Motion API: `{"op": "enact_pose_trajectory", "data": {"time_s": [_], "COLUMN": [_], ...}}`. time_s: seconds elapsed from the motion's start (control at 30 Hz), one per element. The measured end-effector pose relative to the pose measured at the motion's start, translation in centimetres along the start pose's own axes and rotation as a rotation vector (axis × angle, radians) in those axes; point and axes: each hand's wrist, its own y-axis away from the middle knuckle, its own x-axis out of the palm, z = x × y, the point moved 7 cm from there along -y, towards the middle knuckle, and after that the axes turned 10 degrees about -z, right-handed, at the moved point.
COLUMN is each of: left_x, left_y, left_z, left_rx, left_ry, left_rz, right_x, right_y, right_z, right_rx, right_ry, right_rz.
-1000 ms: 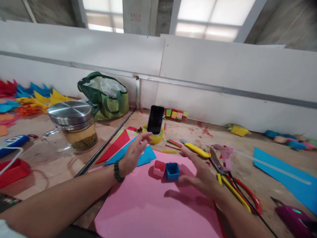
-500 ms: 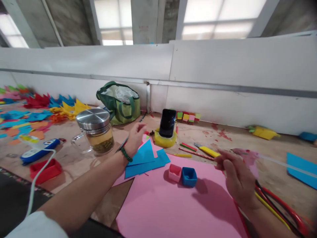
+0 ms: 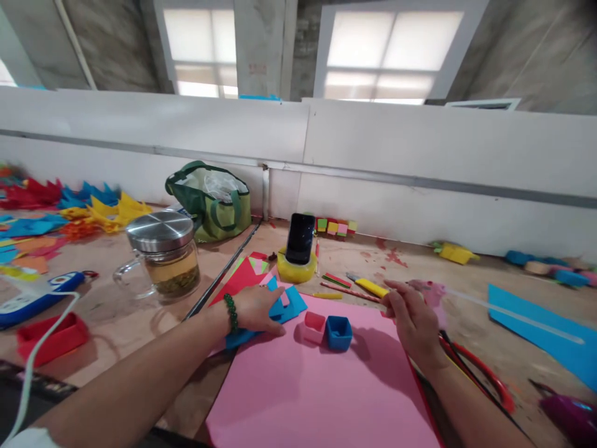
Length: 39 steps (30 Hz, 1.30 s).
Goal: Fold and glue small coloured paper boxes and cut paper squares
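My left hand [image 3: 259, 308], with a green bead bracelet [image 3: 231, 312] on the wrist, lies palm down with fingers spread over cut blue paper [image 3: 295, 303]. Red paper [image 3: 240, 280] lies beyond that wrist. My right hand [image 3: 410, 320] hovers above the right edge of a big pink sheet [image 3: 321, 392]. Its fingers are pinched together; what they hold, if anything, is hidden. Close by its fingertips is a yellow utility knife [image 3: 372, 287]. Between the hands stand two small open paper boxes, one pink [image 3: 314, 328] and one blue [image 3: 339, 333].
A glass mug of tea [image 3: 170, 264] and a red paper box [image 3: 51, 339] stand at left. Behind are a green bag [image 3: 224, 211] and a phone [image 3: 300, 238] propped on a yellow tape roll [image 3: 295, 269]. A pink glue gun [image 3: 433, 298] and blue paper [image 3: 536, 330] lie at right.
My left hand has come down from above the blue paper and now rests on it, uncovering the red paper behind. My right hand stays pinched beside the pink sheet. The view has swung rightward.
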Motion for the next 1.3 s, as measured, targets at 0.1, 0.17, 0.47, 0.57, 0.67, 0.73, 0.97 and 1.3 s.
{"op": "enact_pose_trajectory", "data": {"time_s": [0.1,0.17,0.47,0.57,0.67,0.73,0.97,1.3], "left_x": [-0.4,-1.6,-9.0,-6.9,-4.7,-3.6,-2.1,-1.8], "left_y": [-0.2,-0.2,3.6,4.7,5.1,5.0,4.0,3.5], "left_z": [-0.1,0.3,6.1,7.5,8.9,9.4,11.3,11.0], "left_rx": [0.033,0.064,-0.207,-0.259,-0.327,-0.331,-0.345,-0.262], "left_ry": [0.06,0.141,0.094,-0.029,-0.029,-0.013,0.056,0.353], "left_rz": [-0.026,-0.053,-0.385,-0.335,-0.316,-0.302,-0.337,-0.396], "right_x": [0.1,0.1,1.2,1.6,1.8,1.9,2.4,2.6], "right_y": [-0.2,-0.4,-0.4,-0.4,-0.5,-0.5,-0.1,0.0], "right_z": [-0.2,-0.4,-1.5,-1.3,-0.8,-0.4,0.3,0.2], "right_rx": [0.001,0.0,0.032,0.021,0.001,-0.013,-0.04,-0.037], "right_ry": [-0.016,0.0,-0.006,0.012,0.054,0.062,0.056,0.026], "right_rz": [0.027,0.022,0.097,0.124,0.135,0.146,0.212,0.248]}}
